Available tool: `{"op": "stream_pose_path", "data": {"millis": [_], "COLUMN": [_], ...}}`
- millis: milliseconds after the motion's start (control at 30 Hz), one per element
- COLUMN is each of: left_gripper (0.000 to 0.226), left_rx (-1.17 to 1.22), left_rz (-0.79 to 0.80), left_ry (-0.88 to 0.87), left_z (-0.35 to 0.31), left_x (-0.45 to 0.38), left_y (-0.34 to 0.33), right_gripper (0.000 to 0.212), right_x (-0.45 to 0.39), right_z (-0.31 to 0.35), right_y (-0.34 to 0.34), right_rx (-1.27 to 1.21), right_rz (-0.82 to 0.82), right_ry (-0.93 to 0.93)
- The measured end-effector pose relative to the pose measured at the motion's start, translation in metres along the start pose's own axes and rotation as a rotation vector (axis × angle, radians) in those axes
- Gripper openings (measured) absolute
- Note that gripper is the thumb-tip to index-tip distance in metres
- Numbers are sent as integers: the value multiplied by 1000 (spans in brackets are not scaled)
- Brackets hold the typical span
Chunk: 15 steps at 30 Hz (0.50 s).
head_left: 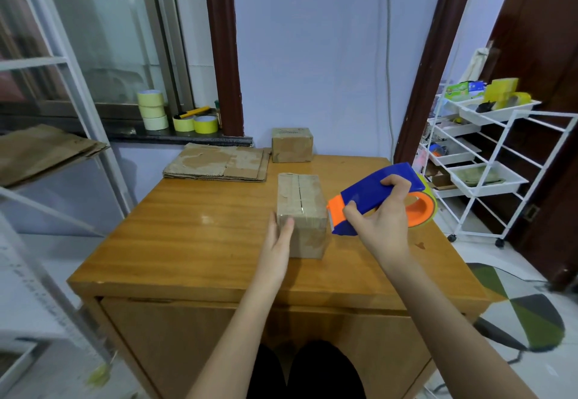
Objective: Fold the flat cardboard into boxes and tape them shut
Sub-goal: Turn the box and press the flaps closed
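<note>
A small folded cardboard box (301,211) stands in the middle of the wooden table (194,242), its top flaps meeting along a seam. My left hand (278,242) lies flat against the box's near left corner with straight fingers. My right hand (380,217) grips a blue and orange tape dispenser (375,195), whose orange mouth sits at the box's right near edge. A second taped box (291,144) stands at the table's far edge. A stack of flat cardboard (219,162) lies at the far left of the table.
Several yellow tape rolls (175,114) sit on the window sill behind the table. More flat cardboard (43,151) rests on a shelf at the left. A white wheeled rack (488,161) with trays stands at the right.
</note>
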<state>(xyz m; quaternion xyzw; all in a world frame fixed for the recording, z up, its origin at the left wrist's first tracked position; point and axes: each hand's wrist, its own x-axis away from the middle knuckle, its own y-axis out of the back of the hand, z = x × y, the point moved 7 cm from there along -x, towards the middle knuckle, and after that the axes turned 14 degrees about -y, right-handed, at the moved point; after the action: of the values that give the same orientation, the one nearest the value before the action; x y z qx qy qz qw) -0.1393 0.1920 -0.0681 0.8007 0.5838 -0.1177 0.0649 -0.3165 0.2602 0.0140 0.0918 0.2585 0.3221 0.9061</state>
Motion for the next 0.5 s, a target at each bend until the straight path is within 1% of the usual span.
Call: {"op": "stream_pose_path", "data": {"millis": [100, 167, 200, 267, 300, 333, 367, 400, 433, 500], "left_gripper": [74, 88, 93, 92, 86, 78, 72, 68, 66, 62], "left_rx": [-116, -333, -498, -825, -958, -1071, -1174, -1257, -1309, -1317], "left_rz": [99, 137, 137, 126, 155, 218, 285, 333, 361, 323], "left_ry": [56, -8, -85, -357, -513, -632, -712, -762, -768, -800], "left_z": [19, 14, 3, -30, -45, -55, -56, -53, -49, -43], "left_x": [7, 3, -3, -13, -14, -14, -14, -13, -13, -13], "left_y": [6, 17, 22, 23, 16, 6, -1, -5, -7, -5], "right_gripper": [58, 58, 59, 59, 59, 60, 60, 60, 60, 60], "right_x": [-1, -1, 0, 0, 0, 0, 0, -1, -1, 0], "right_z": [1, 2, 2, 1, 0, -1, -2, -2, -2, -2], "right_y": [0, 0, 0, 0, 0, 1, 1, 1, 0, 0], "right_rx": [-6, -12, -16, -27, -32, -36, -40, -43, -48, -55], "right_rz": [10, 12, 12, 7, 5, 5, 7, 10, 15, 23], "right_ry": [-3, -2, -3, -4, -7, -8, -9, -10, -10, -13]}}
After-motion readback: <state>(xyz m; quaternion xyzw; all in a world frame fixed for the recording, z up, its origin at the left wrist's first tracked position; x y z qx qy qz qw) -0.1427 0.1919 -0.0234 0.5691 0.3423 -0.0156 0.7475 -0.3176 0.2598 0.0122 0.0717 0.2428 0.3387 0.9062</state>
